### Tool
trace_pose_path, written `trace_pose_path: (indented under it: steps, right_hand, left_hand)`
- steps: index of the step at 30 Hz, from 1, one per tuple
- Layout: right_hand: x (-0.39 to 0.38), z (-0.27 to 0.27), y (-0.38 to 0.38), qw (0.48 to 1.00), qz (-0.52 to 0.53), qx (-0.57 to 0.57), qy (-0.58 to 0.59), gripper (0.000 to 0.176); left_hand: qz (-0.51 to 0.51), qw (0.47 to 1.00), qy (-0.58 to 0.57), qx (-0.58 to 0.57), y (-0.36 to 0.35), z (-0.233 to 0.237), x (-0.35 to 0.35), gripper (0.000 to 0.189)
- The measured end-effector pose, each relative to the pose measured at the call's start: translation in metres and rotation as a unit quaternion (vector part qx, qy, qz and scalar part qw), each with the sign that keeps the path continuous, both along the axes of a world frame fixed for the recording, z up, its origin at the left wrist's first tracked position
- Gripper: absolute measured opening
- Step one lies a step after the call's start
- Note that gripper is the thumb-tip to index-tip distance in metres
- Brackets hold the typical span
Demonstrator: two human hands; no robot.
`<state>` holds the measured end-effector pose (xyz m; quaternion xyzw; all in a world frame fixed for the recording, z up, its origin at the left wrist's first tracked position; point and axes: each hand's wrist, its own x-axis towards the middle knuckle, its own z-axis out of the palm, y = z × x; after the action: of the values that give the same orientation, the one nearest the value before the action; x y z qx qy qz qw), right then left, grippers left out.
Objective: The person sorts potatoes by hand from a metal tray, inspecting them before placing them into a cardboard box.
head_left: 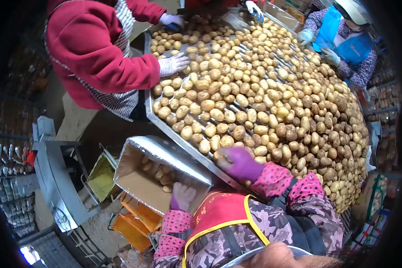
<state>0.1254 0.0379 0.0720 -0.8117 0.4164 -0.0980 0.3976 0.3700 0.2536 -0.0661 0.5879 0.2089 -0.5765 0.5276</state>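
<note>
From where I sit, the biggest thing in my view is the pile of potatoes (272, 94), spread thickly across the bench (169, 129) and reaching right up to its metal rim. A co-worker in red (98, 58) stands at the far left side with gloved hands among the potatoes; another co-worker (362, 67), in a patterned sleeve, works at the far right.

Next comes the carton (138, 190), open and tilted just beside the near rim, with an orange container (131, 230) lower down. What supports the carton I can't make out. If my arm leans on its wall, I judge it could tip.

My right hand (239, 163), in a purple glove, lies at the rim against the edge of the pile. Its fingers are bent and blurred, so I cannot tell whether its grip pinches a potato. A careless sweep here could send loose ones over the rim and past the carton.

My left hand (182, 196) is at the carton's near end, fingers extended; whether its grip presses on the wall or a potato, I cannot tell.

Smallest are the few potatoes in the carton (166, 175), gathered towards the bench side; a hard drop onto them could bruise both.
</note>
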Motion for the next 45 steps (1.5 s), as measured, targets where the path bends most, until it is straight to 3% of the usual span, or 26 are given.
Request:
trace_pose_path:
  steps: [2, 3, 5, 8, 9, 10, 12, 15, 16, 19, 21, 22, 24, 26, 28, 30, 31, 32, 33, 34, 35, 36, 37, 39, 41, 45]
  right_hand:
    - [-0.041, -0.007, -0.022, 0.953, -0.042, -0.271, 0.126, 0.048]
    - [-0.062, -0.008, -0.023, 0.954, -0.02, -0.212, 0.209, 0.052]
    - [-0.094, -0.024, -0.016, 0.949, 0.052, -0.213, 0.225, 0.051]
    - [-0.091, 0.03, -0.087, 0.973, -0.031, 0.091, 0.211, 0.045]
    - [-0.097, 0.01, -0.1, 0.955, -0.101, -0.17, 0.222, 0.036]
    - [-0.108, -0.012, -0.133, 0.944, -0.113, -0.3, 0.078, 0.034]
    - [-0.113, -0.027, -0.18, 0.919, -0.103, -0.3, 0.236, 0.041]
    - [-0.122, -0.052, -0.2, 0.96, -0.104, -0.207, 0.157, 0.033]
    - [-0.119, -0.047, -0.197, 0.973, -0.119, -0.161, 0.118, 0.031]
    - [-0.101, -0.003, -0.164, 0.992, -0.121, 0.029, -0.017, 0.028]
    - [-0.099, 0.003, -0.152, 0.994, -0.082, 0.071, 0.026, 0.032]
    - [-0.104, -0.004, -0.15, 0.994, -0.064, -0.022, 0.089, 0.035]
    - [-0.116, -0.026, -0.166, 0.953, -0.023, -0.22, 0.208, 0.045]
    - [-0.119, -0.038, -0.175, 0.935, -0.037, -0.256, 0.242, 0.057]
    - [-0.134, -0.077, -0.2, 0.939, -0.06, -0.25, 0.229, 0.072]
    - [-0.1, -0.04, -0.213, 0.915, -0.091, -0.178, 0.35, 0.084]
    - [-0.09, -0.024, -0.219, 0.914, -0.096, -0.13, 0.372, 0.089]
    - [-0.093, -0.03, -0.218, 0.933, -0.071, -0.166, 0.312, 0.09]
    - [-0.1, -0.042, -0.209, 0.946, -0.046, -0.199, 0.253, 0.092]
    - [-0.105, -0.048, -0.194, 0.953, -0.022, -0.232, 0.195, 0.093]
    - [-0.097, -0.034, -0.163, 0.957, 0.017, -0.133, 0.257, 0.096]
    - [-0.094, -0.04, -0.133, 0.912, 0.083, -0.203, 0.347, 0.092]
    - [-0.104, -0.08, -0.112, 0.85, 0.053, -0.36, 0.382, 0.087]
    - [-0.105, -0.028, -0.082, 0.937, 0.03, -0.196, 0.288, 0.088]
    - [-0.125, -0.029, -0.058, 0.901, 0.097, -0.264, 0.329, 0.084]
    - [-0.127, 0.009, -0.035, 0.934, 0.091, -0.14, 0.316, 0.08]
  left_hand:
    - [-0.258, 0.95, -0.173, -0.003, -0.011, -0.038, -0.004, 0.069]
    - [-0.36, 0.844, -0.378, -0.125, 0.0, -0.104, -0.007, 0.066]
    - [-0.432, 0.834, -0.313, -0.141, -0.017, -0.098, -0.02, 0.06]
    - [-0.429, 0.856, -0.201, -0.209, -0.031, -0.06, -0.05, 0.051]
    - [-0.458, 0.845, -0.18, -0.209, -0.03, -0.053, -0.048, 0.048]
    - [-0.486, 0.833, -0.159, -0.209, -0.028, -0.047, -0.047, 0.046]
    - [-0.659, 0.703, -0.211, -0.161, -0.022, -0.024, -0.031, 0.041]
    - [-0.65, 0.699, -0.225, -0.195, -0.061, 0.073, -0.023, 0.036]
    - [-0.546, 0.818, -0.053, -0.174, -0.076, 0.098, -0.026, 0.028]
    - [-0.405, 0.866, 0.046, -0.289, -0.125, 0.137, -0.045, 0.042]
    - [-0.33, 0.904, 0.069, -0.262, -0.171, 0.154, -0.075, 0.058]
    - [-0.272, 0.925, 0.112, -0.24, -0.183, 0.133, -0.095, 0.059]
    - [-0.337, 0.909, 0.084, -0.229, -0.194, 0.081, -0.108, 0.064]
    - [-0.38, 0.905, 0.068, -0.179, -0.211, 0.081, -0.11, 0.072]
    - [-0.324, 0.917, 0.007, -0.231, -0.228, 0.111, -0.106, 0.074]
    - [-0.184, 0.913, -0.142, -0.336, -0.242, 0.089, -0.115, 0.067]
    - [-0.12, 0.891, -0.219, -0.38, -0.249, 0.078, -0.119, 0.064]
    - [-0.253, 0.796, -0.419, -0.355, -0.244, 0.08, -0.113, 0.072]
    - [-0.37, 0.65, -0.59, -0.305, -0.236, 0.083, -0.105, 0.08]
    - [-0.484, 0.556, -0.585, -0.337, -0.229, 0.077, -0.102, 0.089]
    - [-0.587, 0.408, -0.637, -0.289, -0.219, 0.086, -0.114, 0.084]
    - [-0.63, 0.357, -0.62, -0.302, -0.213, 0.091, -0.123, 0.08]
    - [-0.667, 0.302, -0.605, -0.313, -0.214, 0.094, -0.127, 0.076]
    - [-0.645, 0.263, -0.653, -0.297, -0.236, 0.078, -0.119, 0.074]
    - [-0.668, 0.265, -0.647, -0.256, -0.266, 0.088, -0.111, 0.075]
    - [-0.634, 0.275, -0.705, -0.159, -0.328, 0.076, -0.087, 0.074]
